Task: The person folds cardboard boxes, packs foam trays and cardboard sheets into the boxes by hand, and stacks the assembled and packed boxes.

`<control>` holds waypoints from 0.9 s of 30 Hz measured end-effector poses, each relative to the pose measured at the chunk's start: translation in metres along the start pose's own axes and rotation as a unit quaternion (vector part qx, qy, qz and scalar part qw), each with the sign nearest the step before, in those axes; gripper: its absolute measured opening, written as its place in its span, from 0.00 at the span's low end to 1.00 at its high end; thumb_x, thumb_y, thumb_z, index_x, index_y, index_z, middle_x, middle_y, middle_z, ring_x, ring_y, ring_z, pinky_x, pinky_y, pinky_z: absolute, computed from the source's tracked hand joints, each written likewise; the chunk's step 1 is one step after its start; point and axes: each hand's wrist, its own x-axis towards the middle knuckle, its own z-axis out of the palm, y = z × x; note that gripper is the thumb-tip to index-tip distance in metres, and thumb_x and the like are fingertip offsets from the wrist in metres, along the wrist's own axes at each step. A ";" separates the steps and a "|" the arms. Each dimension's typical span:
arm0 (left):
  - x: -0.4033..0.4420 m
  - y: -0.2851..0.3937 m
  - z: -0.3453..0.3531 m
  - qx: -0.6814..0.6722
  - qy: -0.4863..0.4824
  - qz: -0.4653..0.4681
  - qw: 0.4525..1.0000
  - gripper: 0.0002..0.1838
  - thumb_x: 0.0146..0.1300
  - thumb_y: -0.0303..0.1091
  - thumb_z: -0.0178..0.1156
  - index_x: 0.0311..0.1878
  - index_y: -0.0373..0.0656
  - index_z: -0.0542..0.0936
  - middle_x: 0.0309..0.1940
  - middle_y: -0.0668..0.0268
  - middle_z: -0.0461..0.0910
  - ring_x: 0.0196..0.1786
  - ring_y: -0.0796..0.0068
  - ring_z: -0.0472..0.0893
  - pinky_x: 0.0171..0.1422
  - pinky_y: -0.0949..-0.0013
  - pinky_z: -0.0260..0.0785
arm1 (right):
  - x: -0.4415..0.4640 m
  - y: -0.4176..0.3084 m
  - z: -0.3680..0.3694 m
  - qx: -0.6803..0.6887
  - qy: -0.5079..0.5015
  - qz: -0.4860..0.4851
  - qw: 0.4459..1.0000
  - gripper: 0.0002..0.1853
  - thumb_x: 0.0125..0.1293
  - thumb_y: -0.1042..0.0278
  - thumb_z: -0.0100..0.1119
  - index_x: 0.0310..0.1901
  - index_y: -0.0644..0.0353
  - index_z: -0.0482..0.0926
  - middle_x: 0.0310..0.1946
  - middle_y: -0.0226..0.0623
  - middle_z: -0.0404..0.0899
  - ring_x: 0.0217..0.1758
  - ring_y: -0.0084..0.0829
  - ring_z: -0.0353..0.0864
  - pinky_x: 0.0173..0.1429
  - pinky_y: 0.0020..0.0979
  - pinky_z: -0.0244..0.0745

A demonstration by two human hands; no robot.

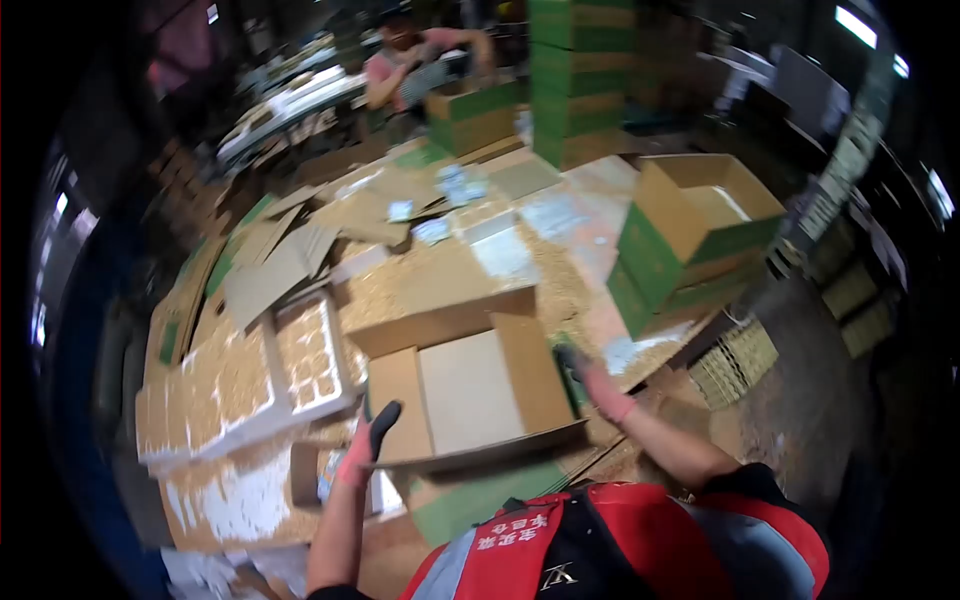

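An open-topped cardboard box (470,385) sits in front of me, tilted, with a grey sheet or panel (470,390) on its bottom. My left hand (362,448), in a pink glove with dark fingers, grips the box's near left side, the thumb at the rim. At the right side, my right hand (597,388) in a similar glove lies along the green outer wall, so the box is held between both hands. Its fingers are partly blurred. Left of the box are white trays (310,350) with divided cells, covered in loose tan grains.
Stacked green and brown boxes (690,240) stand at right, a taller stack (582,85) behind. Flat cardboard pieces (270,265) and small blue-white packets (432,231) lie across the grain-strewn table. A co-worker (415,65) is beside another box (472,118) at the far side.
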 end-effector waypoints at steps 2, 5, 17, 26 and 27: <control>0.003 -0.007 -0.007 -0.112 -0.009 -0.074 0.991 0.32 0.65 0.48 0.61 0.66 0.41 0.68 0.56 0.61 0.77 0.57 0.67 0.78 0.61 0.64 0.72 | 0.003 0.048 -0.007 -0.307 0.063 -0.065 0.947 0.26 0.71 0.62 0.48 0.65 0.71 0.63 0.64 0.47 0.68 0.63 0.38 0.70 0.67 0.34 0.64; 0.000 -0.007 -0.013 -0.273 -0.014 -0.041 0.961 0.27 0.68 0.46 0.58 0.63 0.38 0.72 0.56 0.60 0.78 0.56 0.63 0.78 0.61 0.64 0.72 | 0.024 0.077 0.009 -0.435 0.099 -0.199 0.873 0.28 0.71 0.64 0.43 0.68 0.72 0.59 0.70 0.49 0.60 0.72 0.41 0.60 0.75 0.35 0.54; 0.151 0.204 0.323 -0.162 -0.241 0.173 0.941 0.28 0.71 0.48 0.52 0.66 0.40 0.69 0.63 0.58 0.72 0.63 0.62 0.73 0.65 0.59 0.69 | -0.038 -0.475 -0.144 -0.179 -0.157 -0.105 0.966 0.24 0.76 0.47 0.41 0.64 0.53 0.71 0.57 0.26 0.77 0.57 0.19 0.76 0.54 0.28 0.78; 0.222 0.215 0.542 -0.066 -0.293 0.044 0.953 0.31 0.69 0.55 0.51 0.66 0.41 0.68 0.62 0.58 0.72 0.63 0.63 0.72 0.67 0.56 0.65 | -0.072 -0.490 -0.367 -0.180 0.148 -0.123 0.965 0.26 0.78 0.54 0.34 0.70 0.59 0.63 0.70 0.34 0.65 0.69 0.29 0.67 0.74 0.34 0.59; 0.215 0.215 0.539 -0.048 -0.271 0.044 0.960 0.31 0.70 0.55 0.50 0.66 0.41 0.68 0.62 0.59 0.72 0.64 0.63 0.71 0.68 0.56 0.65 | -0.059 -0.485 -0.374 -0.350 0.175 -0.140 0.909 0.26 0.77 0.55 0.35 0.70 0.59 0.63 0.70 0.34 0.65 0.68 0.29 0.68 0.73 0.34 0.60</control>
